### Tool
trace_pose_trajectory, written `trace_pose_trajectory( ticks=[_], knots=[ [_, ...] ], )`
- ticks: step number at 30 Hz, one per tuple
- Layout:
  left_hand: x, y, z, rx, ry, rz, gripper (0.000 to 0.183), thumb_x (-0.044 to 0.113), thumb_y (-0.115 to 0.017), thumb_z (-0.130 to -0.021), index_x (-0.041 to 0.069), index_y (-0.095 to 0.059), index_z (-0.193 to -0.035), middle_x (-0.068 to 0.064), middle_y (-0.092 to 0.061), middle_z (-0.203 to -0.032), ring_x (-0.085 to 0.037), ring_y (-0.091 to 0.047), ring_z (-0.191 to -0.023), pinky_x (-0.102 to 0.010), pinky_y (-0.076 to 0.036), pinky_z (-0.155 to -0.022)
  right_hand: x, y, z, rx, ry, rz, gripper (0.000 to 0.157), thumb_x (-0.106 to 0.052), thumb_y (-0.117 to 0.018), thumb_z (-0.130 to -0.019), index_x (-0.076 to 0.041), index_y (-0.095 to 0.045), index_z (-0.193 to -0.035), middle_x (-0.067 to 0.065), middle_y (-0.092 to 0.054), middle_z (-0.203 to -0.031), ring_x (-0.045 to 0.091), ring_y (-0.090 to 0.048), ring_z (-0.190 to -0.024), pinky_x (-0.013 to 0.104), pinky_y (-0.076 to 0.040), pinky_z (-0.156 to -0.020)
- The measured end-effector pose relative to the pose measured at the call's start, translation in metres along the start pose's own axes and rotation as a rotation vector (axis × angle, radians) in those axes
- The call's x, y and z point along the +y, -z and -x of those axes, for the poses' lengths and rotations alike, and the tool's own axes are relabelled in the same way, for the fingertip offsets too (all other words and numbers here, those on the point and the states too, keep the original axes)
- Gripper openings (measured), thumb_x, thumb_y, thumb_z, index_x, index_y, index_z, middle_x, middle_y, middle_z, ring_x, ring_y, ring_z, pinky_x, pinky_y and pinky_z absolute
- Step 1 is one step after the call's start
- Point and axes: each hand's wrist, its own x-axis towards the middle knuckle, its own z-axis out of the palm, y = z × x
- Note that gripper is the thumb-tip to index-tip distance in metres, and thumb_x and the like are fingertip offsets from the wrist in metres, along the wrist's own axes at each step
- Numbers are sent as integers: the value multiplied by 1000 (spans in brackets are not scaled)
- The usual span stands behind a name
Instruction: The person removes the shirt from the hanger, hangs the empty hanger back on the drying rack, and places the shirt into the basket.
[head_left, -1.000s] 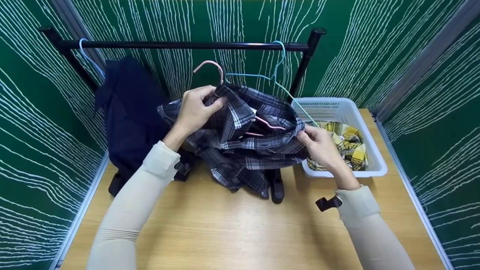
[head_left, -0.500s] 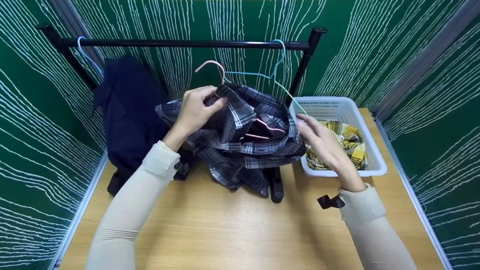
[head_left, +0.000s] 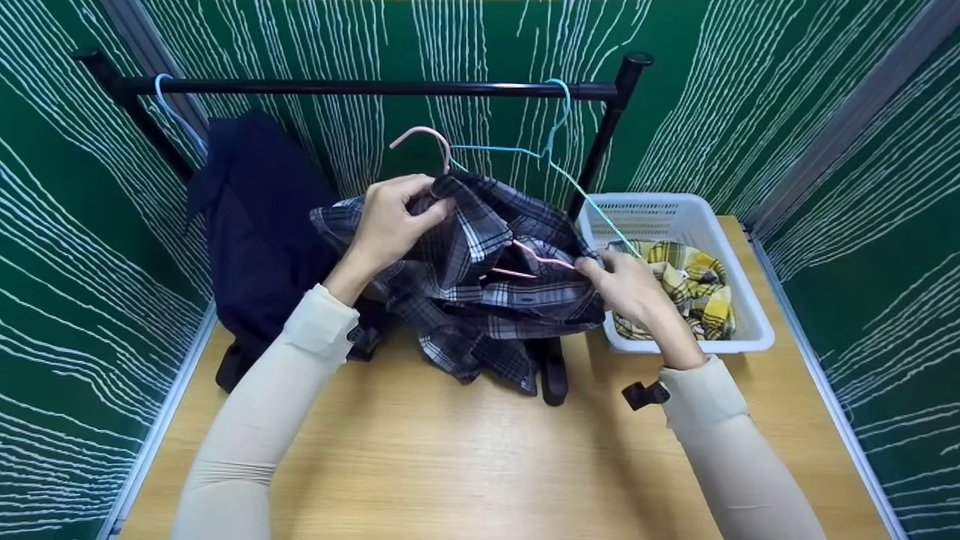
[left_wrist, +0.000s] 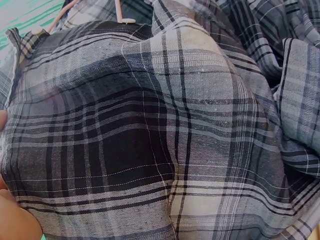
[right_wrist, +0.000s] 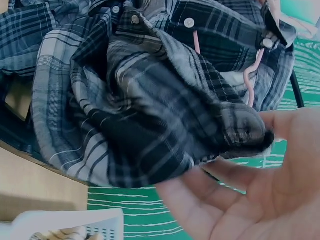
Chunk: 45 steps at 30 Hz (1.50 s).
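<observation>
A dark plaid shirt (head_left: 517, 300) with white buttons is held up in front of the rack. My left hand (head_left: 397, 217) pinches it by the collar, close to the base of a pink hanger (head_left: 424, 131). The hanger's hook points up and left, free of the rail, and its lower parts show in the shirt's opening; the rest is hidden by cloth. At the shirt's right side, my right hand (head_left: 634, 289) grips the cloth edge near the hanger's right end. In the right wrist view, that hand's thumb and fingers (right_wrist: 200, 197) close on the bunched shirt.
Behind the shirt stands a black clothes rack (head_left: 322, 87). From it hang a navy garment (head_left: 259, 217) on a blue hanger (head_left: 176, 116) and a bare turquoise hanger (head_left: 555, 142). A white basket (head_left: 754, 315) holding a yellow plaid garment (head_left: 705, 292) sits right, on the wooden table (head_left: 465, 465).
My right hand loosened from the shirt's right edge, then took hold of it again slightly further left. The shirt's right side has shifted left a little. My left hand stays almost still.
</observation>
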Motion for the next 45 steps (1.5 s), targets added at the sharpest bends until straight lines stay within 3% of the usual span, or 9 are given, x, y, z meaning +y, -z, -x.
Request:
trace_pose_trajectory(
  ticks=[2,4,7,11,17,23,31,45],
  knots=[
    [0,0,0,-3,0,1,13,16,-81,-94,6,-81,-101,-2,-77,-96,-12,-63,-84,-28,-47,-77,3,-1,1,-25,-26,-59,44,-45,-49,-108,-5,-66,-107,21,-66,-112,31,-69,-96,40,-59,-81],
    [0,1,1,-5,0,4,13,17,-81,-94,6,-81,-102,-2,-78,-97,-12,-64,-85,-28,-48,-78,5,-1,2,-51,-56,-124,43,-44,-51,-107,-5,-67,-108,17,-67,-104,26,-70,-85,35,-62,-72],
    [0,1,1,-3,1,3,14,18,-80,-95,7,-82,-104,-2,-78,-99,-12,-65,-86,-29,-48,-78,8,-2,2,-86,-85,-227,41,-41,-53,-107,-1,-64,-108,12,-66,-88,20,-68,-74,35,-64,-69],
    [-2,1,0,8,11,-2,15,18,-81,-95,7,-82,-105,-2,-78,-99,-12,-65,-86,-28,-47,-77,13,-5,3,-141,-96,-417,32,-30,-55,-108,1,-62,-106,7,-64,-81,14,-65,-68,30,-63,-68],
    [-4,1,1,27,17,6,14,17,-81,-95,7,-82,-104,-2,-77,-97,-11,-62,-83,-27,-46,-74,19,-9,2,-203,-86,-721,22,-18,-51,-111,3,-58,-114,6,-69,-91,12,-69,-73,26,-62,-73],
    [-4,3,2,24,30,17,14,20,-81,-95,10,-82,-104,0,-77,-97,-11,-62,-83,-27,-46,-74,24,-14,2,-205,-72,-929,18,-11,-48,-113,3,-57,-118,5,-73,-98,13,-73,-83,28,-61,-80],
    [-5,6,4,21,60,30,15,22,-80,-97,10,-81,-107,2,-76,-96,-9,-60,-82,-27,-46,-74,34,-26,2,-180,-4,-1072,18,-7,-46,-113,-2,-64,-116,2,-73,-102,12,-71,-88,28,-59,-82],
    [-6,3,5,41,79,37,20,26,-80,-97,9,-80,-107,2,-72,-86,-9,-59,-77,-27,-45,-73,40,-50,1,-200,38,-1349,31,2,-35,-111,-1,-53,-136,5,-70,-109,13,-69,-92,25,-58,-82]
  ],
)
